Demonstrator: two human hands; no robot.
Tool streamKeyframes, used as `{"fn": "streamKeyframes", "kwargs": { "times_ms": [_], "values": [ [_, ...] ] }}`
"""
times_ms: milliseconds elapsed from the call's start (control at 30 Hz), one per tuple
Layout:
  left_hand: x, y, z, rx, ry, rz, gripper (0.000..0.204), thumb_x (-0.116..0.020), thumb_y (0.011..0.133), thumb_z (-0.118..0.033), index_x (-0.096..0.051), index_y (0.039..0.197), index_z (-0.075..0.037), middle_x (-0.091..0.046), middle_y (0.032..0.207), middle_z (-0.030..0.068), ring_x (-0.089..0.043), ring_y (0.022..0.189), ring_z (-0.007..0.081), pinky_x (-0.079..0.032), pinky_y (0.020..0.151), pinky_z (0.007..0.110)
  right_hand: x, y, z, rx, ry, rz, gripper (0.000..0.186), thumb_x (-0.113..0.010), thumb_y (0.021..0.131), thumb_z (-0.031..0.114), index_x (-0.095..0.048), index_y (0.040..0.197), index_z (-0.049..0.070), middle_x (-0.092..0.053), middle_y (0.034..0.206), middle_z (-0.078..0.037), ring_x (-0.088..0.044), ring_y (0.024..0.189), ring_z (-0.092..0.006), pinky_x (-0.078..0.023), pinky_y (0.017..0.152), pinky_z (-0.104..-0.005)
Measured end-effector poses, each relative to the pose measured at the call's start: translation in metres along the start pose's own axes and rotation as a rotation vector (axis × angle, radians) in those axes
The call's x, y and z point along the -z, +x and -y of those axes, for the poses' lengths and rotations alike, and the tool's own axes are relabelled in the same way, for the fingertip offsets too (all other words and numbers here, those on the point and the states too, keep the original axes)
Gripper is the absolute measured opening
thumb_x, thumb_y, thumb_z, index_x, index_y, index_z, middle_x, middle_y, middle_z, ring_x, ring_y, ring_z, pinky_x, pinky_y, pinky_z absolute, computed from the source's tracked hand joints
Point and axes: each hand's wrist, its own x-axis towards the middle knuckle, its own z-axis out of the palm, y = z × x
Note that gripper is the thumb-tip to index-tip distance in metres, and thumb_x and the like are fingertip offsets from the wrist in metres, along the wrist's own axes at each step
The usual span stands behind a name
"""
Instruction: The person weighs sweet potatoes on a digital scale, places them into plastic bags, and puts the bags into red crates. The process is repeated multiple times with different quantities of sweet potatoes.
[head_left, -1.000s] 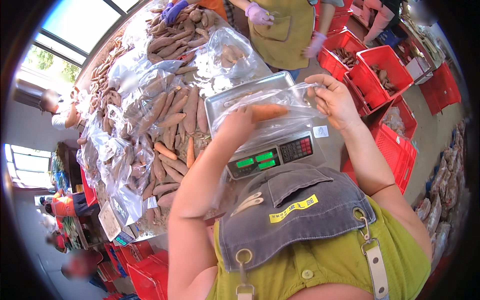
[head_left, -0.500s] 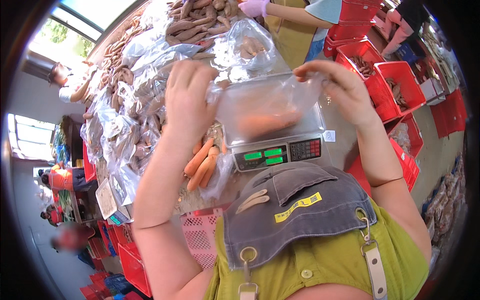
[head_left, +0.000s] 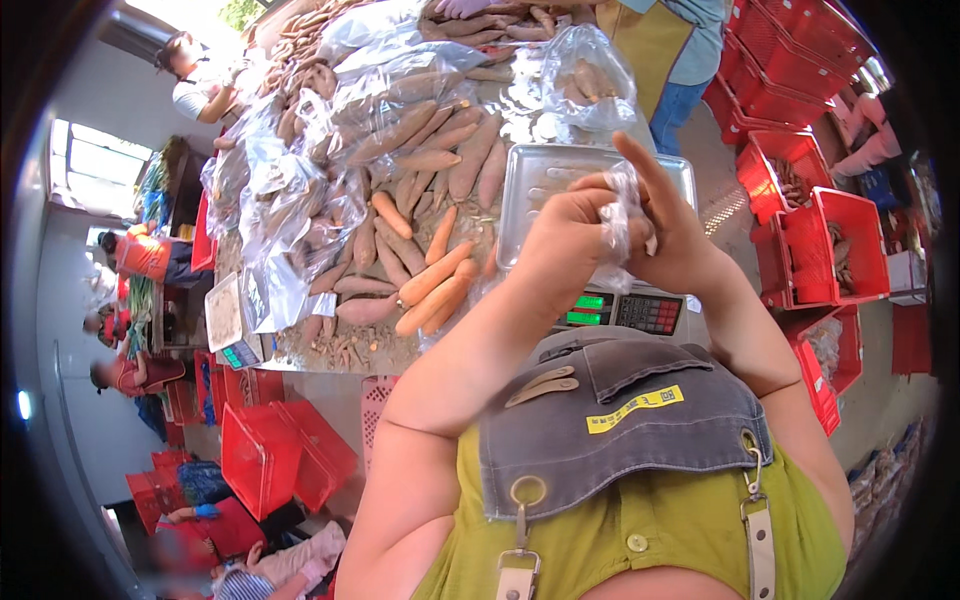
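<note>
Over the digital scale [head_left: 672,170], both hands meet on a crumpled strip of clear plastic bag [head_left: 622,195]. My left hand [head_left: 570,232] is closed around the near side of it, knuckles up. Against its other side, my right hand [head_left: 680,235] has one finger stretched out and the others bent round the plastic. Whether the bag holds anything is hidden by my hands. To the left of the scale a few orange carrots [head_left: 435,285] lie loose on the table, beside a spread of brownish sweet potatoes [head_left: 400,190].
Clear bags of sweet potatoes [head_left: 290,170] cover the table's left part. A filled bag [head_left: 590,75] lies beyond the scale. A second scale [head_left: 228,310] stands at the left edge. Red crates [head_left: 840,250] stand at right. Across the table stands a person in a yellow apron [head_left: 645,50].
The bag was stretched wide between my separated hands, with orange shapes showing through or beneath it; now it is bunched between hands brought together. My view has shifted, showing more loose sweet potatoes.
</note>
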Motion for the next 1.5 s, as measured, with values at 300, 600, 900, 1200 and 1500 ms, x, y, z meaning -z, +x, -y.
{"fn": "streamKeyframes", "kwargs": {
  "times_ms": [300,600,900,1200,1500],
  "values": [
    [0.112,0.014,0.015,-0.003,0.694,-0.228,0.011,-0.061,0.075,-0.007,-0.065,0.078,0.002,-0.063,0.084,0.0119,-0.061,0.074,0.0148,-0.047,0.065,0.028,0.036,-0.031,-0.007,-0.496,-0.072,0.105,0.053,-0.063,0.073,0.002,-0.048,0.123,0.006,-0.044,0.071,0.004,-0.041,0.063,-0.0063,-0.034,0.060,-0.0213],
    [0.106,0.014,0.074,-0.181,-0.363,-0.326,0.007,-0.056,0.077,0.002,-0.063,0.076,0.002,-0.064,0.080,0.0099,-0.060,0.079,0.0182,-0.046,0.077,0.029,0.042,-0.067,-0.073,-0.502,1.289,-0.519,0.011,-0.051,0.092,0.008,-0.060,0.087,0.003,-0.058,0.079,-0.001,-0.056,0.087,-0.0141,-0.044,0.086,-0.0310],
    [0.002,-0.009,0.019,-0.005,0.065,0.281,0.050,-0.065,0.084,-0.011,-0.046,0.129,0.001,-0.061,0.092,0.0068,-0.056,0.088,0.0110,-0.044,0.081,0.024,0.026,-0.023,-0.034,-0.610,0.380,0.055,0.032,-0.055,0.081,-0.004,-0.062,0.112,0.000,-0.065,0.099,-0.006,-0.060,0.090,-0.0121,-0.046,0.083,-0.0248],
    [0.126,0.043,0.061,0.004,0.897,-0.276,0.028,-0.074,0.071,-0.025,-0.072,0.082,0.001,-0.065,0.063,0.0108,-0.062,0.093,0.0190,-0.047,0.087,0.034,0.056,-0.070,-0.061,-0.741,0.148,-0.009,0.012,-0.061,0.074,0.009,-0.058,0.083,0.002,-0.055,0.077,-0.001,-0.047,0.070,-0.0102,-0.036,0.067,-0.0237],
    [0.059,0.021,0.108,-0.486,1.395,-0.234,0.042,-0.078,0.061,-0.037,-0.063,0.083,-0.005,-0.065,0.085,0.0138,-0.062,0.087,0.0314,-0.045,0.081,0.043,0.042,-0.064,-0.024,0.056,-0.447,0.101,0.010,-0.063,0.077,-0.003,-0.058,0.085,0.001,-0.058,0.102,-0.014,-0.057,0.093,-0.0255,-0.043,0.080,-0.0309]
  ]
}}
